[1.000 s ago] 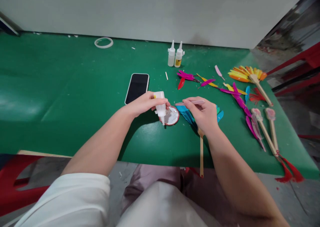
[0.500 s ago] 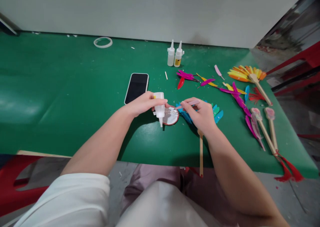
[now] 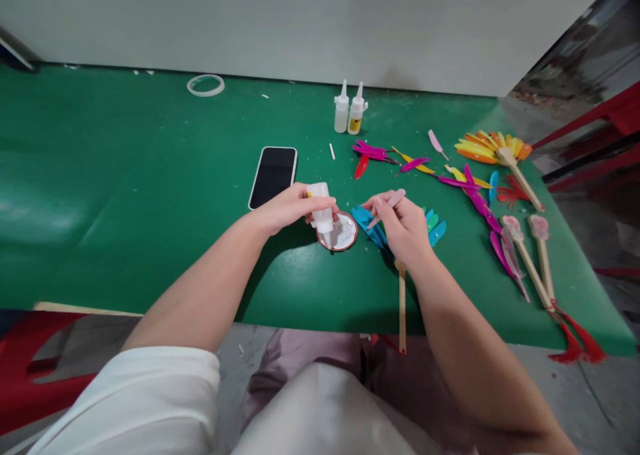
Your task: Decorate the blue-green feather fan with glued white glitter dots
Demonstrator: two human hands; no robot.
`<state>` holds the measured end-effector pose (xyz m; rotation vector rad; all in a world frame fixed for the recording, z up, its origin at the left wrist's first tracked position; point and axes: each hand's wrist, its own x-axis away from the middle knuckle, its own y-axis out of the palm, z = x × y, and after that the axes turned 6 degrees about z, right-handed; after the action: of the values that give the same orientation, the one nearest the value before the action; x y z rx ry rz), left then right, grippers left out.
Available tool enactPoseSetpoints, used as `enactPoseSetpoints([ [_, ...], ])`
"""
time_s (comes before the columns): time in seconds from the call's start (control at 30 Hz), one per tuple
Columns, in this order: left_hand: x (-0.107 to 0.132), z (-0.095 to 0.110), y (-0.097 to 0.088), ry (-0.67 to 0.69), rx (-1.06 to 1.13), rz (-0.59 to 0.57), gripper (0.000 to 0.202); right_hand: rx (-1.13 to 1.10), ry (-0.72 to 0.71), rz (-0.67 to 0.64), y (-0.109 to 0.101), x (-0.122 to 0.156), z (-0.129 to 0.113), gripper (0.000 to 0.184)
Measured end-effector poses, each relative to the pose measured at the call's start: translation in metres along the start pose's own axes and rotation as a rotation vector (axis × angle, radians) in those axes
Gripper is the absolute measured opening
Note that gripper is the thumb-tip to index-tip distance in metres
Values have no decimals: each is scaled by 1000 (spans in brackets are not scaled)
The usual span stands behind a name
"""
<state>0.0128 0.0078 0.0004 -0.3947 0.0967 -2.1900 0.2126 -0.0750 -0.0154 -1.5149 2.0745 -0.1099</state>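
My left hand (image 3: pixel 297 208) is closed around a small white glue bottle (image 3: pixel 320 208), tipped with its nozzle down. The nozzle is over a round, shallow, red-rimmed lid (image 3: pixel 345 233) with a whitish inside. A slim pale pink piece (image 3: pixel 396 198), broad at one end and pointed at the other, is pinched in my right hand (image 3: pixel 404 225); I cannot tell whether it is a feather or tweezers. Beneath that hand lies a fan of blue and green feathers (image 3: pixel 369 228), partly hidden, whose wooden handle (image 3: pixel 403 308) sticks out past the table's near edge.
A phone (image 3: pixel 273 175) lies beyond my left hand. Two glue bottles (image 3: pixel 349 111) stand farther back. Right of them are loose magenta feathers (image 3: pixel 477 198), a yellow-orange feather fan (image 3: pixel 493 148) and two wooden handles (image 3: pixel 533 255) with red tassels. A clear ring (image 3: pixel 206 85) lies back left.
The glue bottle's nozzle has swung right, from the lid's left edge to over it. My right hand has drawn the pink piece's tip away from the lid and turned it more upright.
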Motion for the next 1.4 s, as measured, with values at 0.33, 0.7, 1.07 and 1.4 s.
enactPoseSetpoints([
  [0.33,0,-2,5,37,163,-56,39,123,-135,-175,13,1,0,12],
  [0.7,-1,-1,0,75,267,157,42,161,-110,-253,10,2,0,20],
  [1.07,-7,0,-2,86,402,355,42,268,-203,-420,11,5,-2,21],
  [1.4,-6,3,-2,87,388,354,47,320,-224,-414,11,4,1,21],
])
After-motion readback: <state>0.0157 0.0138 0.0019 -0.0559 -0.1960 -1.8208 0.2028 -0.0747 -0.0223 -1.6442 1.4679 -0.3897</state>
